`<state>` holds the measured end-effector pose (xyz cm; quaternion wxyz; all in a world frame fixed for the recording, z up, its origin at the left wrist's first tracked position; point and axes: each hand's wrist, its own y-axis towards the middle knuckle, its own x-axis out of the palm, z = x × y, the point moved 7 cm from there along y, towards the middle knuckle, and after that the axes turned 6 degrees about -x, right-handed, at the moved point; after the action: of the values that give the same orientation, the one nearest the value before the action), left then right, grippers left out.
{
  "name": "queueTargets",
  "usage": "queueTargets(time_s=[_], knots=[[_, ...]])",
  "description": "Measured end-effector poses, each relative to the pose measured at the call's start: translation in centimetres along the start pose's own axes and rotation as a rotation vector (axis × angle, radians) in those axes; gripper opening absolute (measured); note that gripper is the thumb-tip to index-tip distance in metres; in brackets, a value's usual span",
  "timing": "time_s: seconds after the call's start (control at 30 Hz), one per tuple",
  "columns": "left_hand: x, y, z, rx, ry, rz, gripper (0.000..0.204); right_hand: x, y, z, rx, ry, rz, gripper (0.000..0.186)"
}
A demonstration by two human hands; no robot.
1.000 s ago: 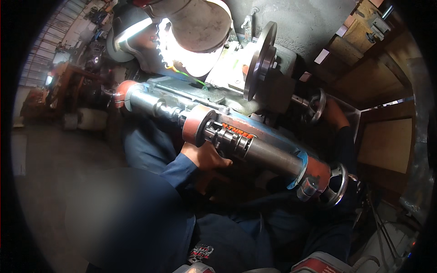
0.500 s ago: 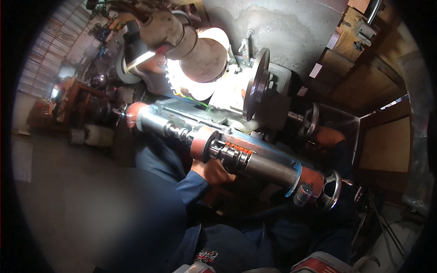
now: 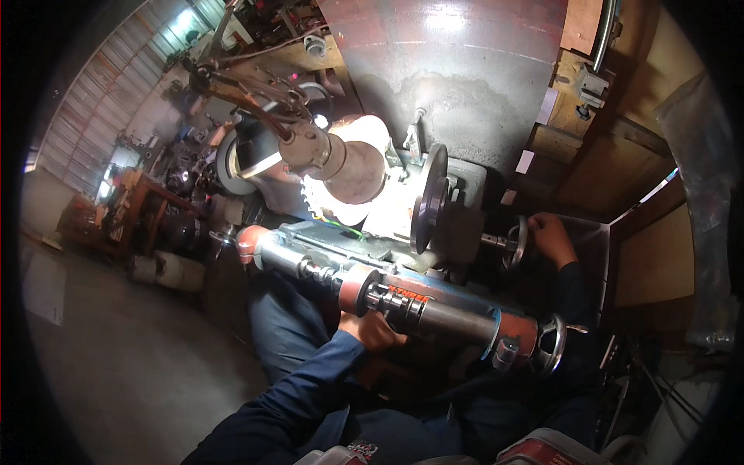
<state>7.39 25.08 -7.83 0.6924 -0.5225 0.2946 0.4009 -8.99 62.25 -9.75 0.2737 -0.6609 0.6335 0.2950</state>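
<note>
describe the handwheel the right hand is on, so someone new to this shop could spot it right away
Start at the bright lamp shade over the machine, then follow the dark grinding disc and its short shaft to the right. The small handwheel sits at that shaft's end, with the right hand on its rim. The other handwheel sits lower, at the end of the long cylinder, untouched.

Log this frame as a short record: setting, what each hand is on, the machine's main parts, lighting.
setting: workshop, person at a metalworking machine
left hand: under the long cylindrical bar, touching it near its orange collar
right hand: on the small handwheel
other parts: dark disc, second handwheel at the bar's end
lighting: lamp glaring on the work area
grip: cannot tell for either hand
</note>
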Motion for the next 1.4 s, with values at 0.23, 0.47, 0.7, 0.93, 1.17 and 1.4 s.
queueTargets(time_s=[0.23,0.47,0.7,0.93,1.17,1.4], knots=[[2.5,0.3,-2.4,0.096,-0.104,0.05,0.072,-0.6,-1.5,-2.8,-0.009,0.011,0.0,0.026],[3.9,1.9,-3.9,0.259,-0.427,-0.086,0.07,5.4,0.7,3.2,-0.046,-0.035,-0.185,0.028],[0.9,1.3,-8.8,-0.037,-0.938,-0.592,0.055,4.7,-6.2,-0.7,0.19,0.086,-0.66,0.039],[4.2,2.6,-9.9,0.011,-1.148,-0.692,0.036,0.3,-5.5,0.8,0.041,0.23,0.082,0.041],[4.1,1.2,-8.7,-0.076,-1.22,-0.798,0.038,0.6,-4.5,0.6,0.122,0.287,0.229,0.037],[3.4,0.9,-7.7,-0.005,-1.3,-0.839,0.053,0.6,-4.4,1.2,0.166,0.32,0.179,0.038]])
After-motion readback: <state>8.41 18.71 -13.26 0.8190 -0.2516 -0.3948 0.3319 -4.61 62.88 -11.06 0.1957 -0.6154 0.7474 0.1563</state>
